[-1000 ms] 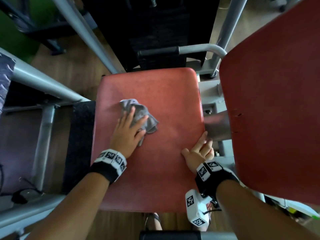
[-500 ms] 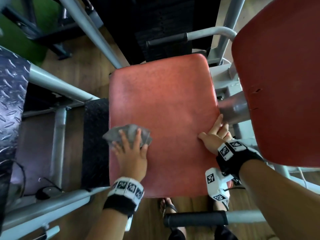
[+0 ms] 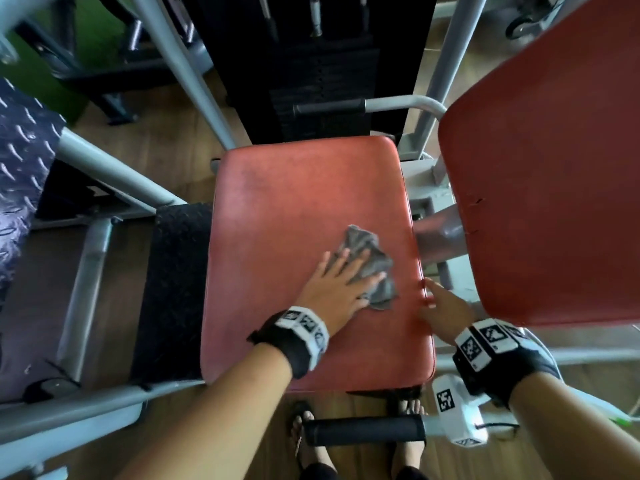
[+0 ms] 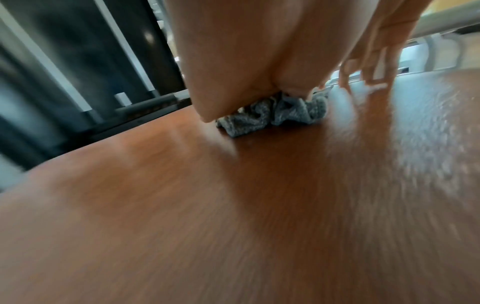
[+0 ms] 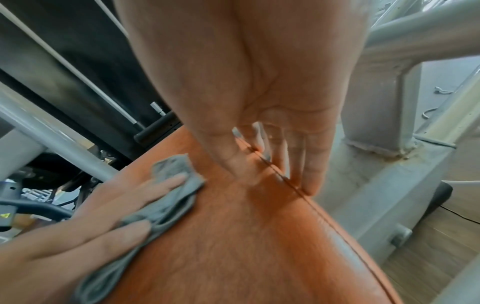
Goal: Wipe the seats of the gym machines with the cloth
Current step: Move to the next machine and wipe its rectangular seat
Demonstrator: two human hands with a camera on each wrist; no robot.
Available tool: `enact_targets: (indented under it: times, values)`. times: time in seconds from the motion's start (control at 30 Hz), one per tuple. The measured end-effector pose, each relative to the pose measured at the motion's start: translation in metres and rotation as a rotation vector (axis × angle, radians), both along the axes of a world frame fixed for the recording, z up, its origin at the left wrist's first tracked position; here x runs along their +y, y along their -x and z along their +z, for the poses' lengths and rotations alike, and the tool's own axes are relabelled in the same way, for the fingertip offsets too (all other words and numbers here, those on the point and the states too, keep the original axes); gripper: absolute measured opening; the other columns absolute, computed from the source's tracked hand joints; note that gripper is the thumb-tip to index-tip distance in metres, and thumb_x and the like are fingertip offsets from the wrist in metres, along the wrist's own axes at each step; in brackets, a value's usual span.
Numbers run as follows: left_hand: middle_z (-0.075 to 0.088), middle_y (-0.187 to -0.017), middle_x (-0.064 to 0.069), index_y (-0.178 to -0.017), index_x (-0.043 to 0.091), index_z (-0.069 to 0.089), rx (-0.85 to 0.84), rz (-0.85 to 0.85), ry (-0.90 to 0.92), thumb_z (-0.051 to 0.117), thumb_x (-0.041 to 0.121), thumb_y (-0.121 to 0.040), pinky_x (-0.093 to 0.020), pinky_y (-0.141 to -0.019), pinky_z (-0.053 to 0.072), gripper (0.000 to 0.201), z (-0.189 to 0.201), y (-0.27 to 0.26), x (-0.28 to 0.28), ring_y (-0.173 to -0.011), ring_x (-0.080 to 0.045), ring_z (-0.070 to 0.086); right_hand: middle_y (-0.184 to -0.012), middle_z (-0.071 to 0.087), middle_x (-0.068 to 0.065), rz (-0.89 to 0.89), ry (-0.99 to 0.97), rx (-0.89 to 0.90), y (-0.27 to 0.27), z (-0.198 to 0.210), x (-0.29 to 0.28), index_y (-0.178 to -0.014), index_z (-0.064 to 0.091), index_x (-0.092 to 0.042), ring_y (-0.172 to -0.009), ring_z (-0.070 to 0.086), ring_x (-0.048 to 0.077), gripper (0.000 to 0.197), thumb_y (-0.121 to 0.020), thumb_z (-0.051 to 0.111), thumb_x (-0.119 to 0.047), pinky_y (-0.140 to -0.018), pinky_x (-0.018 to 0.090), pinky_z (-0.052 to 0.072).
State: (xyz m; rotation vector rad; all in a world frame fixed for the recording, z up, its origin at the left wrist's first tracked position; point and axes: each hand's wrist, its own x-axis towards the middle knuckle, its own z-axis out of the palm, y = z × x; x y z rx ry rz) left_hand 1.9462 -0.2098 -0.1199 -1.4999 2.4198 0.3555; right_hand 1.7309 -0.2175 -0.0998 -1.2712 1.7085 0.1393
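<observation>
Pressing flat with straight, spread fingers, left hand (image 3: 341, 285) holds grey cloth (image 3: 372, 263) bunched on red seat (image 3: 304, 216), right of centre near its right edge. Right hand (image 3: 445, 306), fingers straight, holds nothing and rests on that edge seam, just beside cloth. Red backrest (image 3: 547, 174) stands to the right.

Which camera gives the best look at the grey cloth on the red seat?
The head view: the whole crumpled cloth shows on the seat under the flat left hand. The right wrist view shows much of it from the side under that hand's fingers. The left wrist view shows only a blurred edge beneath the palm.
</observation>
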Motion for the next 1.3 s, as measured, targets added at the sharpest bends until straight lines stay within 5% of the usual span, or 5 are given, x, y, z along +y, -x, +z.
enact_targets:
  times: [0.43, 0.67, 1.0, 1.13, 1.3]
  values:
    - [-0.008, -0.161, -0.013, -0.153, 0.033, 0.007, 0.07, 0.919, 0.084, 0.03, 0.043, -0.1, -0.055, -0.116, 0.016, 0.058, -0.007, -0.097, 0.096, -0.144, -0.047, 0.006, -0.116, 0.064, 0.009, 0.059, 0.103, 0.263, -0.02, 0.017, 0.018, -0.134, 0.041, -0.019, -0.107, 0.061, 0.029, 0.056, -0.084, 0.063, -0.009, -0.084, 0.029, 0.046]
    - [0.004, -0.161, -0.004, -0.15, 0.036, 0.023, 0.253, 0.165, -0.012, 0.032, 0.043, -0.1, -0.054, -0.118, 0.002, 0.051, 0.017, -0.004, 0.065, -0.143, -0.039, -0.009, -0.112, 0.066, 0.005, 0.049, 0.113, 0.22, -0.015, 0.009, 0.019, -0.132, 0.043, -0.024, -0.1, 0.063, 0.027, 0.054, -0.082, 0.062, -0.015, -0.082, 0.028, 0.044]
    - [0.034, -0.151, 0.001, -0.138, 0.026, 0.048, 0.456, 0.796, 0.214, 0.035, 0.052, -0.093, -0.045, -0.106, 0.038, 0.053, 0.007, -0.137, 0.123, -0.136, -0.022, 0.036, -0.157, -0.022, -0.013, 0.629, 0.49, -0.003, -0.061, 0.017, 0.013, -0.147, 0.006, -0.049, -0.146, -0.014, 0.018, 0.083, -0.078, 0.048, -0.069, -0.115, 0.049, 0.013]
    - [0.032, -0.153, 0.002, -0.141, 0.023, 0.045, 0.394, 0.808, 0.143, 0.039, 0.051, -0.09, -0.044, -0.103, 0.041, 0.058, -0.002, -0.17, 0.152, -0.127, -0.026, 0.045, -0.152, -0.027, -0.012, 1.044, 0.375, 0.212, -0.071, 0.002, 0.01, -0.142, -0.014, -0.05, -0.143, -0.022, 0.018, 0.092, -0.067, 0.027, -0.084, -0.117, 0.052, 0.016]
    - [0.024, -0.157, 0.008, -0.145, 0.029, 0.039, 0.32, 0.833, 0.026, 0.058, 0.038, -0.092, -0.042, -0.104, 0.038, 0.057, 0.008, -0.172, 0.146, -0.128, -0.025, 0.044, -0.16, -0.001, 0.002, 0.719, 0.301, 0.396, -0.059, -0.004, 0.029, -0.149, 0.01, -0.041, -0.145, 0.009, 0.032, 0.093, -0.075, 0.06, -0.067, -0.115, 0.045, 0.025]
